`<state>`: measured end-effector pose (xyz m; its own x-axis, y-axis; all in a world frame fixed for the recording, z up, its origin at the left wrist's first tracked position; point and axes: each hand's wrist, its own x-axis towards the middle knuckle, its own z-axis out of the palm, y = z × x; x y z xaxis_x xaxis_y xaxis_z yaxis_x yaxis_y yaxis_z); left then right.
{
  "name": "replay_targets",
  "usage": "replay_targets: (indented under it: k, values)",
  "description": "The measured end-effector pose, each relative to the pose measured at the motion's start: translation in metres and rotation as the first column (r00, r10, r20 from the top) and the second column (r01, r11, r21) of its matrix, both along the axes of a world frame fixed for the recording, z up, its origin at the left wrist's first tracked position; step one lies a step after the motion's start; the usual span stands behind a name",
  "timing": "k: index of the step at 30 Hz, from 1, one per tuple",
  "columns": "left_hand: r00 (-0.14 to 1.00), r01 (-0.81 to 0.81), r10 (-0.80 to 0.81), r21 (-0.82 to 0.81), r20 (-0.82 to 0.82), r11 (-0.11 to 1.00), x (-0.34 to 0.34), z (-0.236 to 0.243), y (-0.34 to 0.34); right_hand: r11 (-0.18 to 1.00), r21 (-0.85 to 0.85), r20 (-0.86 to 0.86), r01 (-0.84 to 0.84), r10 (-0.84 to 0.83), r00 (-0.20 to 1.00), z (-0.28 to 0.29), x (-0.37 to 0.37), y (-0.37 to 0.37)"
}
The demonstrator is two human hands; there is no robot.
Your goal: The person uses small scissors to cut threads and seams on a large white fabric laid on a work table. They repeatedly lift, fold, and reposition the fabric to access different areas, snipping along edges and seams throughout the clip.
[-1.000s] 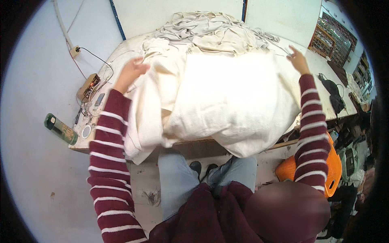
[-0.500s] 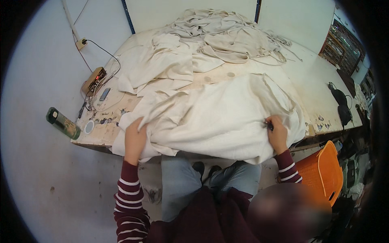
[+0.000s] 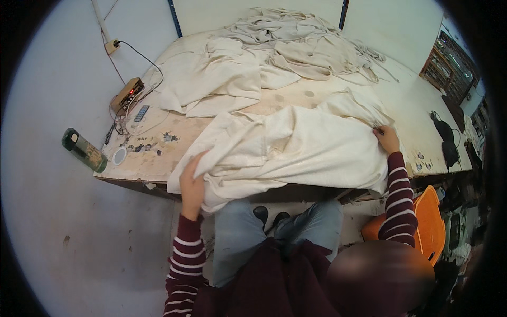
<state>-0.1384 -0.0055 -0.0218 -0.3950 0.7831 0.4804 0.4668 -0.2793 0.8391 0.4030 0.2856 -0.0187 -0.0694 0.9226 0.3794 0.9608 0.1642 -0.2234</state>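
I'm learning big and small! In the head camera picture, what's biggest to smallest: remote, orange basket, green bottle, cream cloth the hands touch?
1. Cream cloth
2. Orange basket, partly hidden
3. Green bottle
4. Remote

White-striped maroon sleeves (image 3: 399, 198), blue jeans (image 3: 315, 226), dark shoes (image 3: 260, 213)

On the tan table (image 3: 412, 119) lies cream cloth (image 3: 317, 150); at the table's left end, a green bottle (image 3: 84, 150); front right, an orange basket (image 3: 429, 222); before it, white-striped maroon sleeves (image 3: 186, 259).
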Motion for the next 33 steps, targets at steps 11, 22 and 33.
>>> replay_targets:
  k: [11, 22, 33]
  values:
    - [0.949, -0.124, 0.169, 0.175, -0.267, 0.977, 0.028, -0.018, -0.015, 0.797, 0.072, -0.504, -0.600, 0.548, 0.667, 0.061, -0.180, -0.088]
    - [0.919, -0.097, 0.198, 0.292, -0.339, 0.951, 0.024, -0.037, -0.011, 0.731, -0.294, -0.394, -0.615, 0.494, 0.775, 0.117, -0.284, -0.136]
    - [0.936, -0.093, 0.171, 0.254, -0.306, 0.963, 0.024, -0.036, -0.012, 0.756, -0.247, -0.392, -0.606, 0.494, 0.776, 0.120, -0.291, -0.132]
